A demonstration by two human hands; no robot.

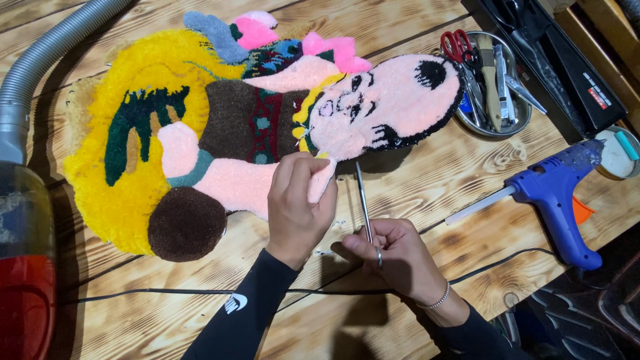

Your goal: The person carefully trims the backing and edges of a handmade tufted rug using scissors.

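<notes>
A tufted rug (220, 127) shaped like a figure, with yellow, pink, brown and green pile and a pink face, lies on the wooden table (413, 180). My left hand (299, 203) pinches the pink lower edge of the rug just under the face. My right hand (393, 253) rests on the table and holds thin metal scissors (363, 200), whose blades point up toward the rug edge beside my left fingers.
A blue glue gun (557, 193) lies at the right. A round metal tray (490, 83) holds red-handled scissors and several tools. A black case (560, 60) sits at top right. A grey vacuum hose (40, 60) runs along the left. A black cable (167, 292) crosses the front.
</notes>
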